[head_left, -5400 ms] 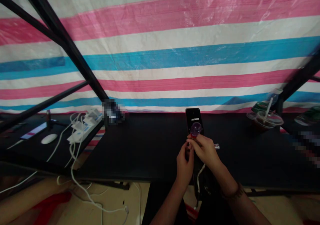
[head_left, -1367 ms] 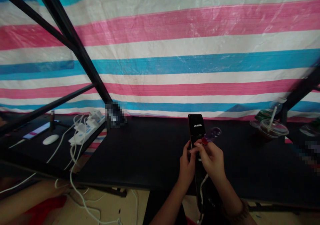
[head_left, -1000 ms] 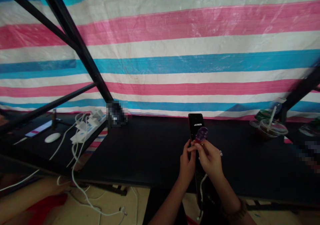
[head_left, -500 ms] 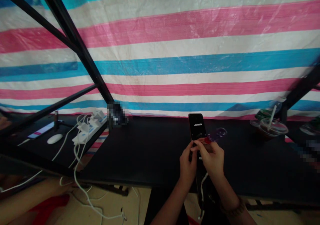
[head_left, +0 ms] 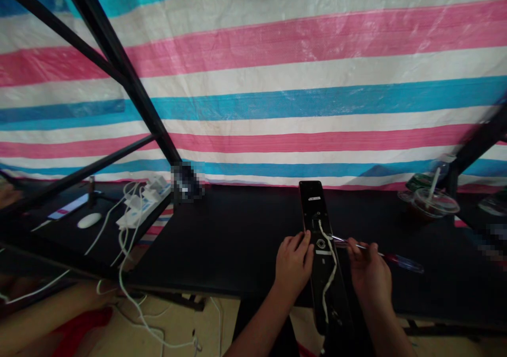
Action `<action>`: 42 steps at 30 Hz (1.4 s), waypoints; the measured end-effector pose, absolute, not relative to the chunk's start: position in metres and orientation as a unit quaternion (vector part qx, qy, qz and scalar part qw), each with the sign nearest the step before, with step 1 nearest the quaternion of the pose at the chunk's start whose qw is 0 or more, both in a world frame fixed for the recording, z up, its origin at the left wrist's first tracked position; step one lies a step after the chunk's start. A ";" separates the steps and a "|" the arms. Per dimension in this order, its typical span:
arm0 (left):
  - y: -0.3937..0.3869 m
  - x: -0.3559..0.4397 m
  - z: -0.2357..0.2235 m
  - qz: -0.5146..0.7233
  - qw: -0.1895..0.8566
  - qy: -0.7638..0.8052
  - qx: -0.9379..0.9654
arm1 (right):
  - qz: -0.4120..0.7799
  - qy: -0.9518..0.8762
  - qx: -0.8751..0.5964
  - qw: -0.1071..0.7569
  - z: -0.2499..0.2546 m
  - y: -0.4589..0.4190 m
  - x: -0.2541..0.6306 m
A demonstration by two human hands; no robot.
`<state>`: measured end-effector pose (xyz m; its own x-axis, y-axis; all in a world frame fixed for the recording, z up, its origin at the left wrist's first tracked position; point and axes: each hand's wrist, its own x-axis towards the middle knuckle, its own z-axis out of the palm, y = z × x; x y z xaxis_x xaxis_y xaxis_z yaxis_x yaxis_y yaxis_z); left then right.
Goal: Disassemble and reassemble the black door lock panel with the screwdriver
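So, what's on the worktop (head_left: pixel 222 241) at the moment?

Long black panel (head_left: pixel 319 251), lying lengthwise, back face up by the look of it, near end out past the worktop's edge. White cable (head_left: pixel 328 272) runs down it from beside a round recess (head_left: pixel 319 244).

Hands?

Left hand (head_left: pixel 293 267) open, resting against the panel's edge at 9 o'clock, apparently steadying it. Right hand (head_left: pixel 368 278) closed on a screwdriver (head_left: pixel 358 246), shaft roughly level, tip pointing toward 9 o'clock, just beside the recess, red-and-blue handle (head_left: pixel 404 262) out at 3 o'clock.

Tip touching anything?

Can't tell from this view. It sits at the panel's right side, close to the cable.

Step and next move?

My read: driver work on the panel's back, panel braced by the left hand. Next move calls for seating the tip squarely on its fastener, which I can't make out, with the cable kept clear of the shaft.

Anything close by?

Power strip (head_left: pixel 144 201) with white leads at 10 o'clock, well apart. Plastic drink cup (head_left: pixel 433 204) at 2 o'clock, also well apart. Striped tarp (head_left: pixel 253 82) behind.
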<state>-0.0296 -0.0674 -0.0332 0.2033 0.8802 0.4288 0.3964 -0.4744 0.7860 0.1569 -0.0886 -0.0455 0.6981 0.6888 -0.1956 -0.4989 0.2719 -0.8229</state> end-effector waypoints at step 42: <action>-0.044 -0.004 -0.047 0.494 0.539 0.432 0.528 | 0.060 -0.551 -0.773 0.308 -0.074 -0.060 0.220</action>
